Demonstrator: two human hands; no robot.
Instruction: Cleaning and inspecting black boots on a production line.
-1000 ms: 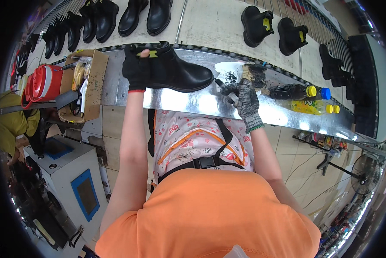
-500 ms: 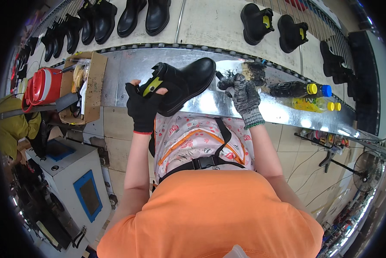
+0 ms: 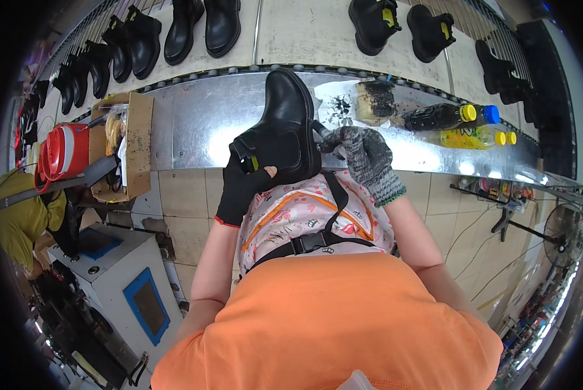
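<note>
At the far left, a red plastic container with a pale band [image 3: 64, 153] is standing just beside an open brown cardboard box [image 3: 139, 146]. The box is holding yellowish pieces, white sheet-like material and some dark items, too jumbled to tell apart.

To the right, the left hand in a black glove with bare fingertips [image 3: 241, 188] is gripping a black leather ankle boot [image 3: 284, 107] by its top, fingers closed around the opening. The boot is lying over the near edge of the shiny metal desk [image 3: 197, 130], its toe pointing away and its sole facing right.

The right hand in a grey knitted glove [image 3: 367, 159] is pinching a small dark tool [image 3: 319, 128], fingers narrow around it, its tip meeting the sole's edge.

Beyond that hand, a black-stained white sheet [image 3: 336, 107] is lying beside a pale block with a blackened face [image 3: 376, 103].

Farther right, a dark bottle with a yellow cap [image 3: 434, 118], a blue-capped bottle [image 3: 491, 115] and yellow-labelled clear bottles with yellow caps [image 3: 467, 138] are clustering together; their fill levels are staying unclear.
</note>
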